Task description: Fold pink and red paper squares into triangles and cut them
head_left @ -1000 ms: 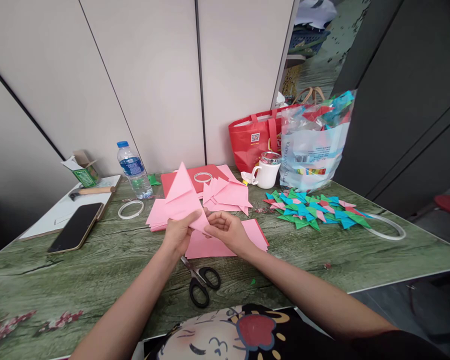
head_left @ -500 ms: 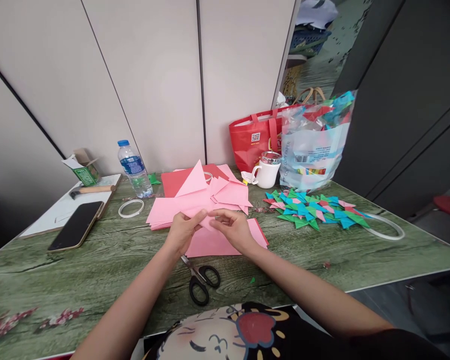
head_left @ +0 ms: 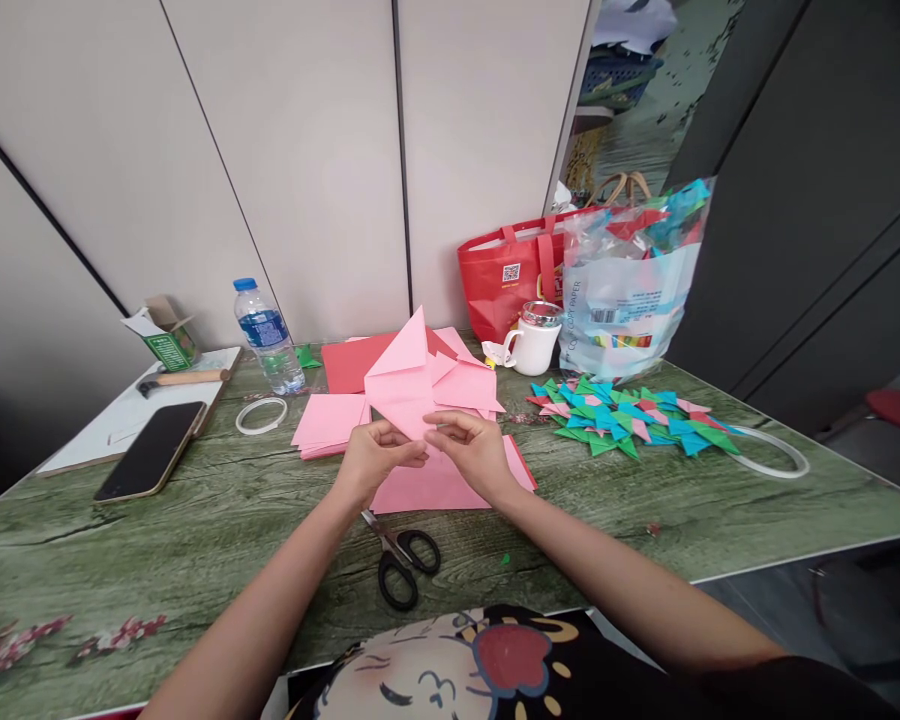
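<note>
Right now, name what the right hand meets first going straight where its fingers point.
The right hand pinches the folded pink paper, so that first; just beyond, probably the left hand, depth unclear.

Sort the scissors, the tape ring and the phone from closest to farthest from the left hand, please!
From the left hand, which pinches the paper:
1. The scissors, just below it, toward the person.
2. The tape ring, off to its left.
3. The phone, farthest left.
</note>
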The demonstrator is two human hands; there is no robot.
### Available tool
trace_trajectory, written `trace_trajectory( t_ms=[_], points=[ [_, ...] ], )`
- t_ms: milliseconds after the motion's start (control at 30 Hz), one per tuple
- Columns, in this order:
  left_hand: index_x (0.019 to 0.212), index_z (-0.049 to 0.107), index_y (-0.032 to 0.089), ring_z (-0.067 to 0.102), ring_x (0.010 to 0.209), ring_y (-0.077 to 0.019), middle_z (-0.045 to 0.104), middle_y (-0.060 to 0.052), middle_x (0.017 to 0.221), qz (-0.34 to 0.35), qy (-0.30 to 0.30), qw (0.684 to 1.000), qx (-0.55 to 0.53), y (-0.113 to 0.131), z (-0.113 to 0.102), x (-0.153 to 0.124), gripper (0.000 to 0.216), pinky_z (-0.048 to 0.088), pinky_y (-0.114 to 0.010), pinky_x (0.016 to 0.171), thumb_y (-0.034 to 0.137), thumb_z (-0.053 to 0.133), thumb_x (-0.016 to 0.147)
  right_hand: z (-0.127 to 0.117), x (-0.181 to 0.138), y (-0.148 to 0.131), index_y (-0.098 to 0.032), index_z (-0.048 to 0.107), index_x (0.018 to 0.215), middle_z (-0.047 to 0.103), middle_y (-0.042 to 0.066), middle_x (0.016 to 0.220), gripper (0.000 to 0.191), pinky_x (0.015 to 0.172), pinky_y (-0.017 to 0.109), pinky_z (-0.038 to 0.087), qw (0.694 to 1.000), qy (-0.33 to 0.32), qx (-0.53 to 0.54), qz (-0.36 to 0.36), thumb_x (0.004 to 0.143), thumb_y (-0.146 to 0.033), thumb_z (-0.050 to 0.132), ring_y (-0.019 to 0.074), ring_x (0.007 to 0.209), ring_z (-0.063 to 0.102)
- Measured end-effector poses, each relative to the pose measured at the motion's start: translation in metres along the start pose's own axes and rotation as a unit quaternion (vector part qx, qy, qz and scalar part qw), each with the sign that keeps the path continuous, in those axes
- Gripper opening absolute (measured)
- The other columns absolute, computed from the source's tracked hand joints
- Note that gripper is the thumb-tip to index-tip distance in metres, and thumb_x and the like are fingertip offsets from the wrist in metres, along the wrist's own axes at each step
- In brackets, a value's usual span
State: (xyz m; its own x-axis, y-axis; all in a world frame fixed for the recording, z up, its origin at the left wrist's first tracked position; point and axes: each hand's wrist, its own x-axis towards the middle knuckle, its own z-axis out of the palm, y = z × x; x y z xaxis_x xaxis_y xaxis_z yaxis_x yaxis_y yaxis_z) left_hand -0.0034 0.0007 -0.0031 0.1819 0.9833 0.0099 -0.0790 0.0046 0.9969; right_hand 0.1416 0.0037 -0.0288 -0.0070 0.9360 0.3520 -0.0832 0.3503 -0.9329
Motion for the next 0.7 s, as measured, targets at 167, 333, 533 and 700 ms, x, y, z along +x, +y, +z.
trace_trajectory(
  t_ms=[167,333,533,700],
  points=[
    [0.073,0.066,0.009,0.063,0.057,-0.0172,0.066,-0.006,0.062,0.011,0.000,1.000,0.011,0.0015,0.0000,-0.0002,0.028,0.054,-0.032,0.060,0.021,0.077,0.051,-0.0009,0.0000,-0.0039,-0.018,0.068,0.082,0.067,0.004,0.076,0.020,0.065,0.029,0.050,1.000,0.017,-0.014,-0.003,0.062,-0.023,0.069,0.0151,0.067,0.060],
    [0.075,0.065,0.010,0.063,0.056,-0.0175,0.066,-0.006,0.061,0.015,-0.009,1.000,0.023,0.0013,-0.0004,-0.0004,0.027,0.054,-0.033,0.060,0.023,0.076,0.053,-0.0027,0.0024,-0.0056,-0.019,0.068,0.085,0.067,0.003,0.082,0.024,0.064,0.027,0.048,1.000,-0.001,-0.007,-0.013,0.062,-0.021,0.068,0.0126,0.067,0.057],
    [0.069,0.066,0.010,0.062,0.053,-0.0167,0.064,-0.004,0.057,0.007,-0.006,1.000,-0.005,0.0015,-0.0004,-0.0009,0.025,0.053,-0.031,0.058,0.022,0.078,0.051,-0.0035,0.0031,-0.0042,-0.020,0.067,0.089,0.066,0.003,0.080,0.025,0.061,0.026,0.047,1.000,-0.017,-0.015,-0.019,0.064,-0.023,0.067,0.0124,0.065,0.055],
    [0.077,0.067,0.010,0.064,0.058,-0.0182,0.068,-0.007,0.065,-0.013,-0.037,0.999,-0.017,-0.0001,-0.0028,-0.0011,0.028,0.054,-0.032,0.061,0.022,0.077,0.054,-0.0045,0.0037,-0.0050,-0.019,0.067,0.089,0.065,0.003,0.076,0.026,0.061,0.026,0.046,1.000,-0.019,-0.019,-0.008,0.063,-0.022,0.067,0.0122,0.064,0.054]
  ],
)
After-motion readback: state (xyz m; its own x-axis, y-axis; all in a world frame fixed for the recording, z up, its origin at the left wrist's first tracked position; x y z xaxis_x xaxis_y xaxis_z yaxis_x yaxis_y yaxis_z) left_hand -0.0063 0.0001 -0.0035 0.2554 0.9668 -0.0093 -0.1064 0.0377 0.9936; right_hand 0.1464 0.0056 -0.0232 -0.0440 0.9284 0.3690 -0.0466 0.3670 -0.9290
